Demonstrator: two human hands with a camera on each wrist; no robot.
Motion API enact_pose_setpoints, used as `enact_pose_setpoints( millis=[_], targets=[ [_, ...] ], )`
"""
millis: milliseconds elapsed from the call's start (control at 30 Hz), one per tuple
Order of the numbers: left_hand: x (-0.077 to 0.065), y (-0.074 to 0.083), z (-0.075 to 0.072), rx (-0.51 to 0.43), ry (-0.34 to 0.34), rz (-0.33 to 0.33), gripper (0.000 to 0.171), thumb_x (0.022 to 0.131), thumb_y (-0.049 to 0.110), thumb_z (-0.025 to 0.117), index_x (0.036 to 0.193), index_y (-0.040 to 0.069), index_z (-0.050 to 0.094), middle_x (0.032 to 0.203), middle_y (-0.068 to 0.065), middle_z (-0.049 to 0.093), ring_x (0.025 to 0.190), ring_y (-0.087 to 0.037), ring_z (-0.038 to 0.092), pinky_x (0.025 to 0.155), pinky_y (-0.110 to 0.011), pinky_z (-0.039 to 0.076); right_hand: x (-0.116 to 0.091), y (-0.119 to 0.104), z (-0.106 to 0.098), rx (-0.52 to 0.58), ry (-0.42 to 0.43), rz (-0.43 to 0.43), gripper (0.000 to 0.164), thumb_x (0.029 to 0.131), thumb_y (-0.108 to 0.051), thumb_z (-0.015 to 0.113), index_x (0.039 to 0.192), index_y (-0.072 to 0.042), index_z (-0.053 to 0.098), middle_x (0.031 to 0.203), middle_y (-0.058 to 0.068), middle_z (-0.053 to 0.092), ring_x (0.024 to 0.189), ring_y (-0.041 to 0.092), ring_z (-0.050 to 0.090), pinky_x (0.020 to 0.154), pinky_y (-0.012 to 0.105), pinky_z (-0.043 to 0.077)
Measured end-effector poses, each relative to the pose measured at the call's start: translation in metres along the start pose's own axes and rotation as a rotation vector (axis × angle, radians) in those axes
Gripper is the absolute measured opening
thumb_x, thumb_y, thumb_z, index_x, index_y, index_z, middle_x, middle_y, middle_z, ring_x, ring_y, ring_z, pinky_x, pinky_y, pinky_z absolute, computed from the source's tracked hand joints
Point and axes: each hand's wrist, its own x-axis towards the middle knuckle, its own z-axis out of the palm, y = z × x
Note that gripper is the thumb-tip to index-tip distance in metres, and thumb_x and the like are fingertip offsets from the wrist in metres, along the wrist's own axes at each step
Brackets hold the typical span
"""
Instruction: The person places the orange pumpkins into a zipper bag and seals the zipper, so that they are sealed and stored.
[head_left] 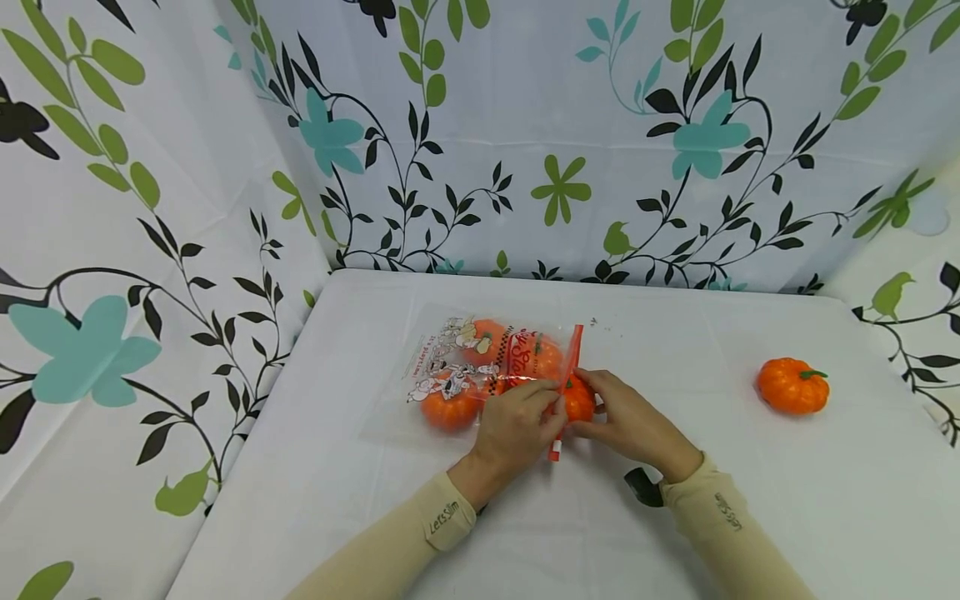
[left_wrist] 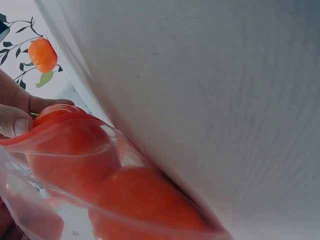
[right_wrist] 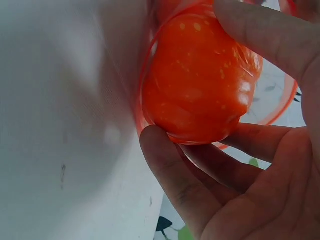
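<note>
A clear zip bag [head_left: 431,362] with printed figures lies on the table, several small orange pumpkins [head_left: 448,410] inside it. Its mouth, edged by a red strip [head_left: 573,350], faces right. My left hand [head_left: 517,429] grips the bag near that strip, fingers curled over the plastic. At the mouth, the thumb and fingers of my right hand [head_left: 637,425] hold another small orange pumpkin [right_wrist: 200,75], which sits partly within the red rim in the right wrist view. Through the plastic, the left wrist view shows pumpkins [left_wrist: 145,200] packed behind the mouth.
One more orange pumpkin [head_left: 792,386] with a green stem stands alone at the right of the white table [head_left: 300,517]. A curtain [head_left: 480,150] with leaf and flower prints hangs behind the table and along its sides.
</note>
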Motion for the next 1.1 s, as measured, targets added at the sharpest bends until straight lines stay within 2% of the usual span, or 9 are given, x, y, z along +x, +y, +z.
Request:
enact_pose_setpoints(
  millis=[167, 300, 433, 600, 767, 967, 1100],
  targets=[
    [0.000, 0.001, 0.001, 0.023, 0.007, 0.006, 0.005, 0.082, 0.009, 0.074, 0.084, 0.006, 0.079, 0.094, -0.001, 0.076, 0.083, -0.010, 0.073, 0.074, -0.018, 0.056, 0.002, -0.001, 0.003, 0.044, -0.017, 0.011, 0.082, 0.084, -0.030, 0.083, 0.149, 0.003, 0.044, 0.140, 0.019, 0.053, 0.122, 0.031, 0.057, 0.094, 0.044, 0.055],
    [0.000, 0.001, 0.001, 0.020, 0.014, 0.007, 0.005, 0.082, 0.009, 0.075, 0.084, 0.006, 0.079, 0.093, -0.001, 0.076, 0.082, -0.010, 0.073, 0.071, -0.019, 0.057, 0.001, 0.000, 0.003, 0.123, -0.032, 0.016, 0.086, 0.085, -0.029, 0.083, 0.152, 0.001, 0.039, 0.146, 0.019, 0.048, 0.124, 0.032, 0.056, 0.095, 0.043, 0.054],
    [0.000, 0.001, 0.000, 0.024, 0.009, 0.008, 0.006, 0.082, 0.009, 0.075, 0.085, 0.006, 0.079, 0.094, -0.002, 0.076, 0.082, -0.010, 0.073, 0.069, -0.019, 0.057, -0.001, 0.002, 0.001, 0.222, -0.045, 0.031, 0.091, 0.085, -0.034, 0.082, 0.155, -0.001, 0.034, 0.153, 0.019, 0.041, 0.130, 0.036, 0.052, 0.098, 0.048, 0.051],
    [0.001, 0.001, -0.001, 0.026, 0.008, 0.008, 0.006, 0.081, 0.008, 0.076, 0.086, 0.006, 0.079, 0.094, -0.002, 0.076, 0.083, -0.010, 0.074, 0.070, -0.019, 0.057, -0.005, 0.008, -0.003, 0.253, -0.050, 0.065, 0.093, 0.087, -0.037, 0.080, 0.156, 0.000, 0.031, 0.156, 0.022, 0.035, 0.133, 0.041, 0.050, 0.101, 0.053, 0.048],
    [0.002, 0.000, -0.001, 0.028, 0.011, 0.010, 0.007, 0.082, 0.009, 0.076, 0.087, 0.006, 0.080, 0.095, -0.001, 0.077, 0.084, -0.010, 0.074, 0.070, -0.018, 0.057, -0.010, 0.013, -0.009, 0.227, -0.012, 0.106, 0.080, 0.090, -0.033, 0.077, 0.151, 0.002, 0.040, 0.151, 0.023, 0.043, 0.126, 0.042, 0.056, 0.097, 0.052, 0.052],
    [0.001, 0.000, -0.001, 0.029, 0.015, 0.011, 0.007, 0.082, 0.010, 0.077, 0.087, 0.007, 0.080, 0.096, -0.002, 0.077, 0.084, -0.010, 0.074, 0.069, -0.017, 0.056, -0.011, 0.017, -0.008, 0.209, 0.026, 0.144, 0.059, 0.093, -0.032, 0.074, 0.139, 0.000, 0.057, 0.140, 0.017, 0.057, 0.113, 0.033, 0.065, 0.088, 0.043, 0.058],
    [0.001, 0.000, -0.001, 0.023, 0.008, 0.009, 0.006, 0.082, 0.010, 0.076, 0.086, 0.006, 0.080, 0.096, -0.002, 0.077, 0.084, -0.010, 0.074, 0.069, -0.017, 0.056, -0.009, 0.016, -0.006, 0.222, 0.051, 0.156, 0.051, 0.092, -0.030, 0.075, 0.134, -0.004, 0.063, 0.134, 0.014, 0.062, 0.107, 0.029, 0.068, 0.083, 0.040, 0.059]
  ],
)
